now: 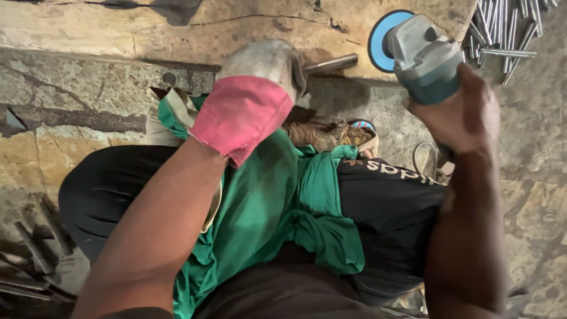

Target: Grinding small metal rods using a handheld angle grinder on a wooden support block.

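Our left hand [260, 88], in a grey glove with a pink cuff, clenches around a metal rod [331, 62] that pokes out just past its fingers. Our bare right hand [460, 115] grips an angle grinder [422, 56], its blue disc [378, 38] just beyond the rod's tip, above the fingers.

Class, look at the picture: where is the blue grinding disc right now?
The blue grinding disc sits top right, on the angle grinder in the right hand, beside the metal rod's tip.
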